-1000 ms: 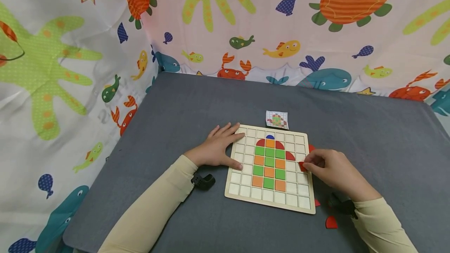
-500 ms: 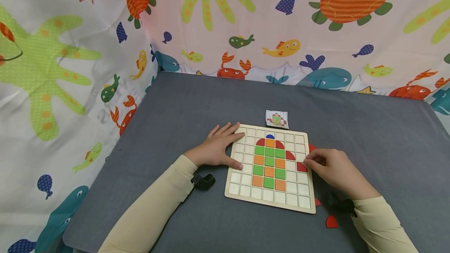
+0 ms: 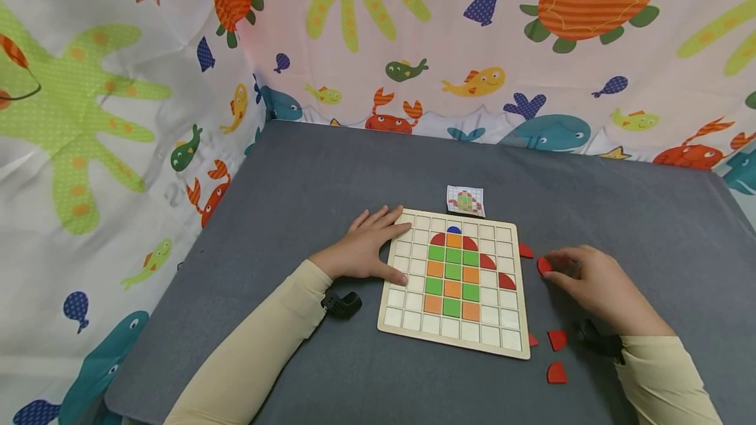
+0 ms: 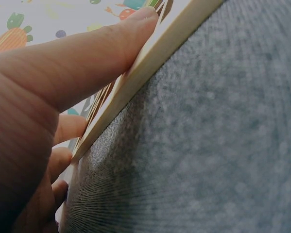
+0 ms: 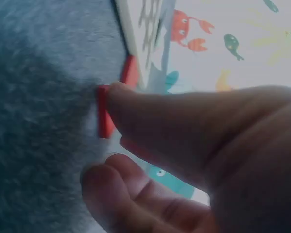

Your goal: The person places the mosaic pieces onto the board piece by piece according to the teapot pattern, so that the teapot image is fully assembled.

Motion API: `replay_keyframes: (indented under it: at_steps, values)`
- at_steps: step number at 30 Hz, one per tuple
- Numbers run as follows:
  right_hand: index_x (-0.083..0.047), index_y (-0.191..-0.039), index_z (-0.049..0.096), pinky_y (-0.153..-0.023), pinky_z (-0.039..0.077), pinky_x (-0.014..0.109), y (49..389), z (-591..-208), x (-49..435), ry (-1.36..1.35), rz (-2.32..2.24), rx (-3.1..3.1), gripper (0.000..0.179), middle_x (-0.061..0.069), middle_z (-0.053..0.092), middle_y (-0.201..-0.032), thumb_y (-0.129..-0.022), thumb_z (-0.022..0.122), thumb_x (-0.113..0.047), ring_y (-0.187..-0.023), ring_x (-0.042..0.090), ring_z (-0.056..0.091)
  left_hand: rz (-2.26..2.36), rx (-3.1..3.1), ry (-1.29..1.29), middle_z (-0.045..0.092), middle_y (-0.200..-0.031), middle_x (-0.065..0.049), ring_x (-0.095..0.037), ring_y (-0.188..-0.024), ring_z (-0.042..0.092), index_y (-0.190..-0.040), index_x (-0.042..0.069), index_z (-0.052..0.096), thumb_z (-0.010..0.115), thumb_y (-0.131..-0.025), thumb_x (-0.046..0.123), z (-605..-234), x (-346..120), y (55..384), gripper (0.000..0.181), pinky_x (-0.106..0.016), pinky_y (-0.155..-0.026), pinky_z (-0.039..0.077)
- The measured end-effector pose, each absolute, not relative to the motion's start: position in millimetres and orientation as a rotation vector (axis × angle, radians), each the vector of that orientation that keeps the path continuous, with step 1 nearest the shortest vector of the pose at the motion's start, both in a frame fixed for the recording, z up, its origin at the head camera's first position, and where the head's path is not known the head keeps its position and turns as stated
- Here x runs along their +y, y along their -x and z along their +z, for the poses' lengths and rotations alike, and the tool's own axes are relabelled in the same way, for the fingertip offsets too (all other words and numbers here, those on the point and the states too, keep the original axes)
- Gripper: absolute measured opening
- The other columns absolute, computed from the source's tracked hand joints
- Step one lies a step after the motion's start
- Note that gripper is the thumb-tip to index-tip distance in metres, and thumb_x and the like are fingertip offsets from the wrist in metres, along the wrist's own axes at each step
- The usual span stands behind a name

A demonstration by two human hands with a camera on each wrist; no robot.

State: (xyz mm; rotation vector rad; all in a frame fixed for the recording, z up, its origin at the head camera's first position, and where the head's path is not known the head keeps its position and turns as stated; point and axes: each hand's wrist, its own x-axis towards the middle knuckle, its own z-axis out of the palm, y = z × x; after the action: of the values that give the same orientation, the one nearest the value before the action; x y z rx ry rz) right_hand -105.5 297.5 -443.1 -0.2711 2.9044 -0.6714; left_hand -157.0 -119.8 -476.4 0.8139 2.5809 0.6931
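A square wooden grid board (image 3: 413, 325) lies on the grey table, with green and orange square tiles, red quarter-circle pieces and a blue half-circle (image 3: 453, 230) set in its cells. My left hand (image 3: 367, 248) rests spread on its left edge, the thumb (image 4: 111, 51) over the rim in the left wrist view. Right of the board, my right hand (image 3: 596, 284) pinches a red quarter-circle piece (image 3: 544, 265) between thumb and finger. The right wrist view shows the thumb (image 5: 155, 109) overlapping that piece's edge. One red quarter-circle (image 3: 506, 281) sits in the board's right-hand column.
A small printed pattern card (image 3: 465, 201) lies behind the board. Loose red pieces lie along its right side: one at the upper edge (image 3: 525, 251), one partly hidden at the lower edge (image 3: 533, 340), and two more (image 3: 557, 340) nearer the front. A sea-animal curtain (image 3: 366, 71) hangs behind.
My right hand has let go of the red quarter-circle in the right-hand column and moved right, off the board, to another red piece. My left hand has stayed put.
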Motion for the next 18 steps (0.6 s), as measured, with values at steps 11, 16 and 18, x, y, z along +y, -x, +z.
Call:
replay_keyframes:
  at_steps: [11, 16, 18]
  values:
    - [0.0, -0.106, 0.076, -0.065, 0.051, 0.036, 107, -448, 291, 0.258, -0.703, 2.886, 0.026, 0.007, 0.074, -0.089, -0.09, 0.083, -0.019, -0.074, 0.016, 0.062, 0.685, 2.58, -0.828, 0.002, -0.178, 0.001, -0.024, -0.164, -0.004, -0.169, 0.024, 0.028, 0.084, -0.081, 0.065, -473, -119, 157, 0.111, -0.053, -0.129, -0.008]
    - [-0.004, -0.096, 0.08, -0.063, 0.051, 0.035, 102, -443, 286, 0.297, -0.626, 2.887, 0.014, 0.0, 0.071, -0.081, -0.086, 0.078, -0.014, -0.072, 0.016, 0.061, 0.682, 2.577, -0.821, 0.002, -0.178, 0.001, -0.024, -0.164, -0.004, -0.169, 0.024, 0.028, 0.084, -0.081, 0.065, -473, -119, 156, 0.111, -0.052, -0.129, -0.008]
    - [-0.006, -0.095, 0.081, -0.063, 0.05, 0.035, 99, -441, 283, 0.297, -0.575, 2.895, 0.014, 0.001, 0.072, -0.082, -0.085, 0.075, -0.013, -0.072, 0.016, 0.06, 0.682, 2.575, -0.819, 0.002, -0.178, 0.001, -0.024, -0.164, -0.004, -0.169, 0.024, 0.028, 0.084, -0.081, 0.065, -473, -119, 156, 0.112, -0.052, -0.129, -0.008]
